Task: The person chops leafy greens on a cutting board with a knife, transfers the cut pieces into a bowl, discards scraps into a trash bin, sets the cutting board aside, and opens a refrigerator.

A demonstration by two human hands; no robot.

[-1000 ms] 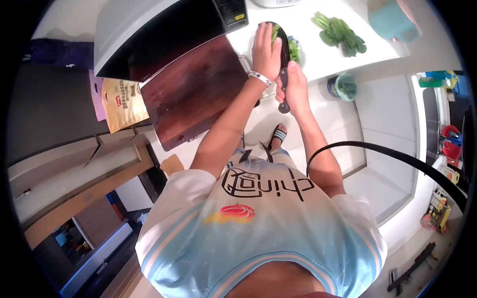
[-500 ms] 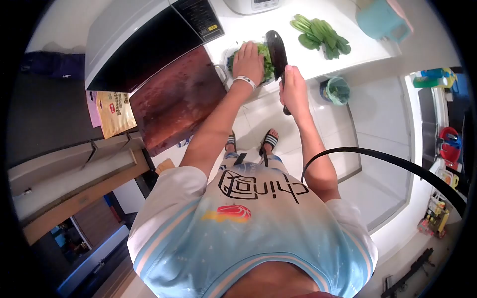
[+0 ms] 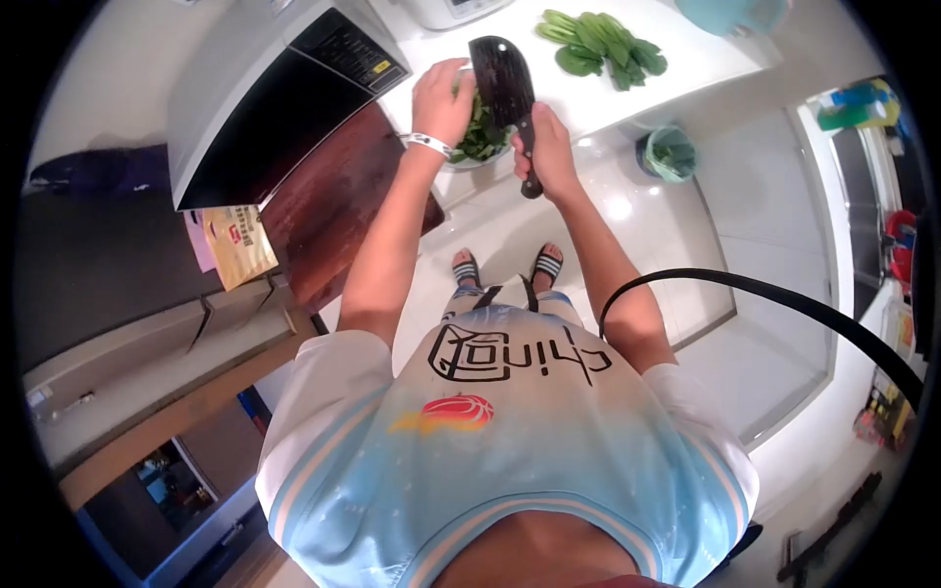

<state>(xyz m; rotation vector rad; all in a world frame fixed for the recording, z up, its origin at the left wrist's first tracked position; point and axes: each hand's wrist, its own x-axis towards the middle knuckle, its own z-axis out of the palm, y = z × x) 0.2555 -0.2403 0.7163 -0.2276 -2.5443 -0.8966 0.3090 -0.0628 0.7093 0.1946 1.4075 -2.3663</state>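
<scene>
While the left hand [image 3: 441, 103] hovers at a dish [image 3: 469, 165] of loose greens [image 3: 479, 142], the right hand [image 3: 551, 155] grips a cleaver [image 3: 504, 80]

Far left: gold packet [image 3: 247, 245] overlapping a pink packet [image 3: 199, 241]. Next along, a microwave [image 3: 284, 118] with a dark front, and just beside it a reddish-brown board [image 3: 328, 201], its right part crossed by the left forearm.

Left hand: white wristband [image 3: 430, 144]; fingers close together and slightly bent, thumb held apart from them, at the left side of the dish. Whether the fingertips touch leaf or blade, cannot tell.

Dish: on the white tabletop [image 3: 706, 61], near its front edge, loose greens heaped in it. Cleaver tilted across it, dark blade pointing away from the body and hiding part of the leaves; small hole near the far end.

Right hand: fingers wrapped around the black handle, pressed firmly together.

Further right: a leafy bunch [image 3: 608, 47] with pale stalks, lying on the tabletop well apart from the dish. Below it, on the floor, a lined bin [image 3: 668, 154] with green matter inside. Last, a light-blue container [image 3: 735, 12], cut off by the top edge of view.
</scene>
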